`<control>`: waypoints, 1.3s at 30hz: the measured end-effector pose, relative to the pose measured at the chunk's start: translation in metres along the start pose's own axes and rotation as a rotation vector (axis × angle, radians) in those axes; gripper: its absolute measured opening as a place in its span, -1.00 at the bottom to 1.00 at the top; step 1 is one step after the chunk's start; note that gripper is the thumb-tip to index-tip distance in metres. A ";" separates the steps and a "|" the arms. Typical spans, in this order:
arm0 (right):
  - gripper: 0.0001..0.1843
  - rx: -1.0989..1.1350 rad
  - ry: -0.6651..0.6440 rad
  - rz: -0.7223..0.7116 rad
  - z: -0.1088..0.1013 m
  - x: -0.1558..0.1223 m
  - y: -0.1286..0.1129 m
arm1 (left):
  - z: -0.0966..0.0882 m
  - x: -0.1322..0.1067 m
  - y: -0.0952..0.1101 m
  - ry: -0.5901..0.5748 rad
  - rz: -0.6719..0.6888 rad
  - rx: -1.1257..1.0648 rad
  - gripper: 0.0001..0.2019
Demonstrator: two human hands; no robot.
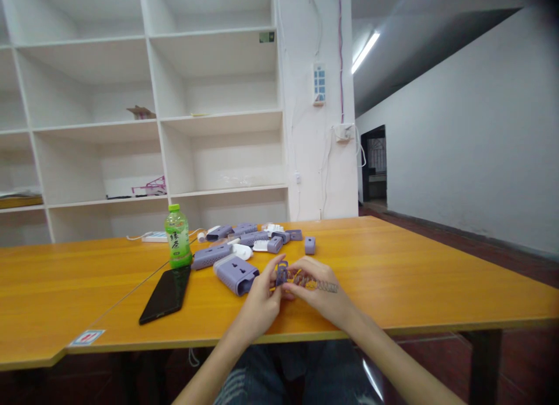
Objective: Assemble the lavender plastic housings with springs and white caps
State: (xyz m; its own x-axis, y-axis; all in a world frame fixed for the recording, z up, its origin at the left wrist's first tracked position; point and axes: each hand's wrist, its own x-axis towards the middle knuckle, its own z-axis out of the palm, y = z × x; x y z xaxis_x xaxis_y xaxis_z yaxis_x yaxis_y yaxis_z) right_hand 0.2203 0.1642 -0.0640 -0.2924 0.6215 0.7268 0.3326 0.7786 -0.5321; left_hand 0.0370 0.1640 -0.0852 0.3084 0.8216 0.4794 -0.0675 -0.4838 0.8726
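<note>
My left hand (pixel 264 294) pinches a small purple plastic part (pixel 282 272) above the front of the table. Facing it, my right hand (pixel 327 288) is closed on a coil spring (pixel 305 280), whose turns run from near the purple part back across the hand. Whether spring and part touch, I cannot tell; the fingers partly cover both. Just left of my hands lies a purple plastic housing (pixel 236 274) with slots on top and an open end.
Purple housings (pixel 212 256), white pieces (pixel 242 251) and a small purple cap (pixel 310 245) lie behind my hands. A green drink bottle (pixel 178 239) stands at left, beside a black tablet (pixel 166 295). A white power strip (pixel 155 236) and shelves (pixel 222 114) are farther back.
</note>
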 end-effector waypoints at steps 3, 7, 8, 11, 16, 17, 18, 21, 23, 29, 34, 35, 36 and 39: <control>-0.75 -0.009 -0.026 -0.019 0.000 -0.001 0.000 | -0.001 0.000 -0.002 0.016 0.000 0.007 -0.39; -0.71 -0.018 -0.088 -0.074 0.000 -0.002 0.001 | -0.001 0.000 -0.004 0.008 -0.013 -0.012 -0.38; -0.69 -0.021 -0.104 -0.089 0.000 -0.003 0.001 | -0.001 0.000 -0.004 0.003 -0.016 -0.009 -0.39; -0.72 -0.036 -0.132 -0.113 0.000 -0.003 0.002 | -0.002 0.000 -0.002 0.007 0.015 0.065 -0.43; -0.83 -0.060 -0.131 -0.112 -0.001 -0.005 0.004 | -0.001 -0.002 0.002 -0.035 0.045 0.107 -0.42; -0.83 -0.064 -0.126 -0.108 -0.001 -0.005 0.004 | -0.001 -0.002 0.002 -0.040 0.047 0.107 -0.42; -0.83 -0.068 -0.121 -0.105 -0.001 -0.005 0.004 | -0.001 -0.002 0.002 -0.042 0.049 0.107 -0.42; -0.85 -0.076 -0.114 -0.100 -0.001 -0.006 0.004 | -0.001 -0.002 0.001 -0.035 0.054 0.112 -0.43; -0.85 -0.080 -0.112 -0.107 0.000 -0.006 0.005 | -0.002 -0.002 0.000 -0.020 0.060 0.146 -0.44; -0.73 -0.072 -0.135 -0.158 0.002 -0.006 0.007 | -0.005 0.001 -0.005 0.029 0.034 0.203 -0.39; -0.72 -0.062 -0.140 -0.166 0.003 -0.006 0.008 | -0.006 0.002 -0.007 0.017 0.008 0.186 -0.37; -0.72 -0.062 -0.132 -0.156 0.003 -0.006 0.008 | -0.006 0.002 -0.007 0.012 0.013 0.181 -0.37; -0.72 -0.062 -0.123 -0.144 0.004 -0.006 0.008 | -0.006 0.002 -0.007 0.006 0.019 0.173 -0.38; -0.75 -0.066 -0.097 -0.102 0.005 -0.006 0.007 | -0.006 0.001 -0.009 -0.024 0.041 0.142 -0.40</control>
State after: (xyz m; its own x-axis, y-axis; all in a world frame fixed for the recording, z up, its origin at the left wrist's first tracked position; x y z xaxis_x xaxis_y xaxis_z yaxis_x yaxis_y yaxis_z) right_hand 0.2198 0.1664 -0.0740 -0.4121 0.5472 0.7285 0.3540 0.8329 -0.4253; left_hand 0.0319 0.1713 -0.0915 0.3306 0.7939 0.5104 0.0540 -0.5558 0.8296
